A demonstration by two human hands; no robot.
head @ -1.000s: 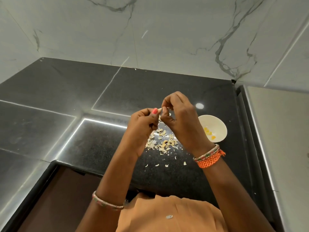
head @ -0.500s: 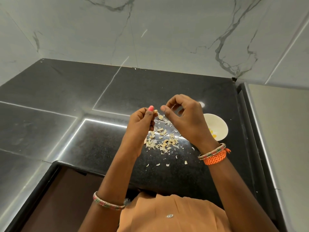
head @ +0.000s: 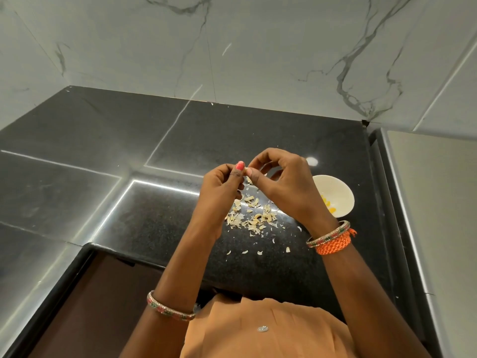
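Note:
My left hand [head: 222, 192] and my right hand [head: 281, 184] meet above the black counter [head: 154, 223]. Between the fingertips of both hands sits a small pale garlic clove [head: 247, 169], pinched from either side and mostly hidden. Below the hands lies a heap of pale garlic skins [head: 254, 215], with a few loose flakes [head: 259, 252] nearer the counter's front edge. A small white bowl [head: 335, 187] stands to the right of my right hand, with a few yellowish peeled pieces [head: 329, 204] inside.
Marble wall tiles [head: 258, 47] rise behind the counter. A pale appliance or cabinet top [head: 438, 215] borders the counter on the right. The counter's front edge drops to a dark brown floor area [head: 103, 301] at the lower left.
Half a second ago my fingertips were slightly apart; now they have closed together again on the clove. The camera view has tilted a little.

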